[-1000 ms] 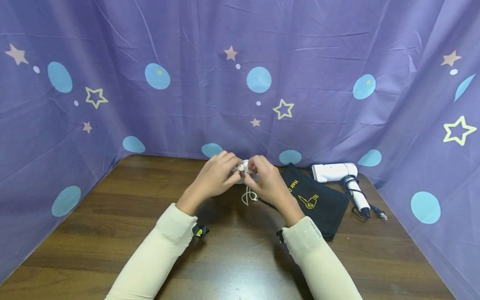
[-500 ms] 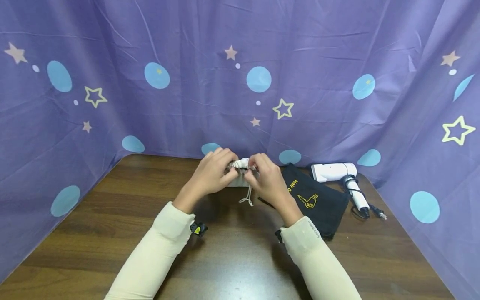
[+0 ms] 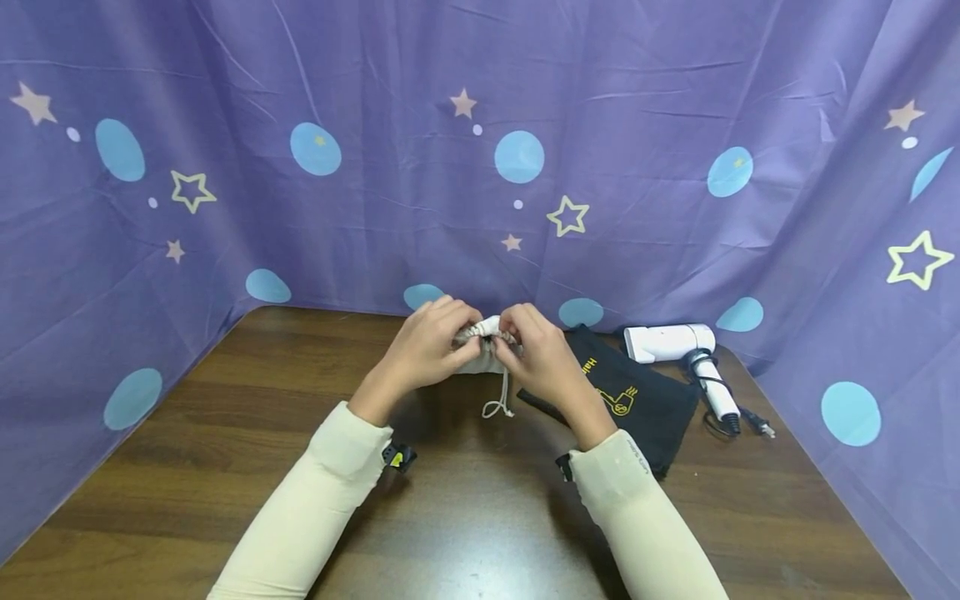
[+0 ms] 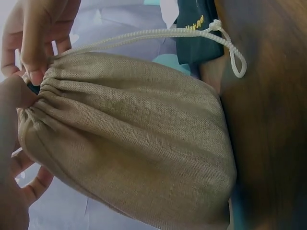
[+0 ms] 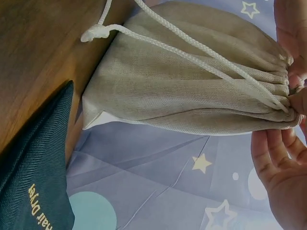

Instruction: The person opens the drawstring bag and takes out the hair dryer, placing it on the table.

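A beige cloth drawstring bag stands upright on the table, its mouth gathered into pleats. My left hand pinches one side of the gathered rim between thumb and fingers. Across from it, my right hand grips the other side of the same rim. Between the two hands a white patch and a small dark gap show at the mouth in the head view. The knotted white drawstring hangs loose down the bag's side, ending in a loop low by the table. What the bag contains is hidden.
Right of the bag, a black pouch with yellow "Hair Dryer" print lies flat. Beyond it rests a white hair dryer with its black cord wound about the handle, plug toward the right. A purple patterned curtain encloses the wooden table.
The hands have drawn slightly apart, so more of the bag's mouth and body shows between them. The hanging drawstring has swung and changed shape. The black pouch and hair dryer stay put.
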Demonstrator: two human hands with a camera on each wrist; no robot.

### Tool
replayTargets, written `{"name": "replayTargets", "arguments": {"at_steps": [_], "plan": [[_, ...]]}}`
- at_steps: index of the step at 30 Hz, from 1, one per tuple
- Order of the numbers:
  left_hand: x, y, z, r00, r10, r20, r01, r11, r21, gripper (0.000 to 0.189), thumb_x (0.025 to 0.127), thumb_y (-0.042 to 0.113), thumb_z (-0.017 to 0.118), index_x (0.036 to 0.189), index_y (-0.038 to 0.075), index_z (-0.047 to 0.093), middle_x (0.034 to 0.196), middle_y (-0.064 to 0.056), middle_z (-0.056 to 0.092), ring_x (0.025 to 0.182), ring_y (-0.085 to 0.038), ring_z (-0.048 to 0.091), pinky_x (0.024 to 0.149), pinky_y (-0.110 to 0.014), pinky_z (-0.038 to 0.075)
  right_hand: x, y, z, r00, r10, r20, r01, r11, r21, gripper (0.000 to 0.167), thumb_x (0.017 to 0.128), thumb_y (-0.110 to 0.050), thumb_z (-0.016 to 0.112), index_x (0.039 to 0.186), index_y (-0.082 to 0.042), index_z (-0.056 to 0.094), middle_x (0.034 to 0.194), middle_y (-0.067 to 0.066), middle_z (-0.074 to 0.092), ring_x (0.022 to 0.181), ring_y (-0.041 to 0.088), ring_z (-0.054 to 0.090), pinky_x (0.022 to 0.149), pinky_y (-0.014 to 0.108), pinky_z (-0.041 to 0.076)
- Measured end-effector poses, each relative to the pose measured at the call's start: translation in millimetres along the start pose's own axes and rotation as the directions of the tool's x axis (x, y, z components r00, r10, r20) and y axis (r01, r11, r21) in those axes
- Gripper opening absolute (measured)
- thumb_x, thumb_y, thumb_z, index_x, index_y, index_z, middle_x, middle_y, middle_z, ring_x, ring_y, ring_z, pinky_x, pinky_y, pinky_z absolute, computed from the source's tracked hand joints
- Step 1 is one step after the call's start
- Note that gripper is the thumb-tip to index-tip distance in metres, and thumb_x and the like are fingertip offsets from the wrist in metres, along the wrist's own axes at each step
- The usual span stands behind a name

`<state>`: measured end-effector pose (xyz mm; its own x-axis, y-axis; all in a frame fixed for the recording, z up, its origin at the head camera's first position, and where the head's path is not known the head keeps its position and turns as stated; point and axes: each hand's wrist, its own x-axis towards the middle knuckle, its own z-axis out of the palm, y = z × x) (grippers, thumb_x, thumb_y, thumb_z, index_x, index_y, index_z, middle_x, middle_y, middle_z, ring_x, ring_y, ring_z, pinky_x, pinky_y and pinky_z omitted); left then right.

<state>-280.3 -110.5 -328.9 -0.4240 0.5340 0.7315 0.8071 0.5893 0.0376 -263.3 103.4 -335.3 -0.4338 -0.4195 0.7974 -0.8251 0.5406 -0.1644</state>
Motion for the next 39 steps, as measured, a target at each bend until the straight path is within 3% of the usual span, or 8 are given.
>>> {"name": "replayTargets", "arguments": {"at_steps": [8,16,22,26,31,34,39], "plan": [[0.1,2.9,-2.7,0.994,-0.026,-0.110,0.028,0.999,0.021,0.019,0.077,0.017,0.063,0.095,0.012,0.064,0.079,0.003,0.057,0.072,-0.015,0.046,0.061,-0.032,0.039,0.3,2.9,-2.2,0.999,-0.035,-0.038,0.032,0.997,-0.067,0.020,0.082,-0.001,0.072,0.096,-0.006,0.058,0.086,0.005,0.056,0.077,0.019,0.052,0.066,0.033,0.045],[3.1,7.0,0.2,0.985,0.003,-0.172,0.005,0.999,0.043,0.012,0.080,0.014,0.068,0.088,0.009,0.061,0.079,0.000,0.054,0.072,-0.019,0.048,0.062,-0.033,0.042,0.3,4.6,-4.8,0.996,-0.083,-0.041,0.080,0.994,-0.070,0.017,0.085,0.005,0.068,0.096,-0.006,0.061,0.094,0.007,0.058,0.083,0.027,0.051,0.073,0.039,0.043],[5.1,8.1,-5.6,0.986,0.060,-0.158,-0.063,0.998,-0.015,0.015,0.074,0.003,0.066,0.086,0.008,0.059,0.080,-0.001,0.053,0.074,-0.018,0.049,0.064,-0.033,0.042,0.6,8.2,-5.4,0.991,-0.134,-0.016,0.134,0.991,0.002,0.019,0.085,0.008,0.065,0.095,-0.008,0.064,0.095,0.008,0.057,0.084,0.026,0.050,0.073,0.039,0.042],[5.9,8.0,-8.3,0.991,0.066,-0.120,-0.070,0.997,-0.031,0.019,0.070,-0.002,0.063,0.085,0.009,0.059,0.081,-0.001,0.053,0.074,-0.018,0.048,0.068,-0.034,0.041,-0.2,11.5,-4.2,0.988,-0.153,-0.016,0.153,0.988,0.020,0.018,0.087,0.008,0.062,0.096,-0.008,0.065,0.096,0.010,0.058,0.084,0.028,0.051,0.073,0.040,0.043],[4.8,8.0,-13.6,0.996,0.036,-0.082,-0.031,0.998,0.052,0.022,0.067,-0.003,0.062,0.084,0.011,0.058,0.082,0.000,0.054,0.075,-0.021,0.046,0.066,-0.034,0.040,-0.9,13.6,-5.0,0.988,-0.150,-0.016,0.151,0.988,0.014,0.020,0.086,0.009,0.060,0.096,-0.008,0.066,0.097,0.010,0.058,0.083,0.028,0.050,0.073,0.040,0.042],[4.6,8.0,-14.4,0.996,0.001,-0.084,0.007,0.996,0.094,0.019,0.070,-0.002,0.062,0.084,0.011,0.058,0.081,-0.001,0.054,0.074,-0.021,0.046,0.065,-0.034,0.040,-0.6,13.4,-5.6,0.989,-0.144,-0.018,0.144,0.990,0.003,0.021,0.086,0.008,0.059,0.097,-0.008,0.066,0.097,0.010,0.058,0.082,0.028,0.050,0.073,0.040,0.042],[4.6,9.7,-15.7,0.990,-0.092,-0.105,0.100,0.993,0.068,0.012,0.079,0.002,0.062,0.087,0.011,0.059,0.084,0.000,0.054,0.075,-0.021,0.047,0.062,-0.035,0.043,1.0,12.4,-7.4,0.991,-0.130,-0.018,0.130,0.991,-0.013,0.020,0.087,0.005,0.057,0.099,-0.009,0.066,0.096,0.009,0.059,0.082,0.028,0.051,0.073,0.040,0.042]]}}
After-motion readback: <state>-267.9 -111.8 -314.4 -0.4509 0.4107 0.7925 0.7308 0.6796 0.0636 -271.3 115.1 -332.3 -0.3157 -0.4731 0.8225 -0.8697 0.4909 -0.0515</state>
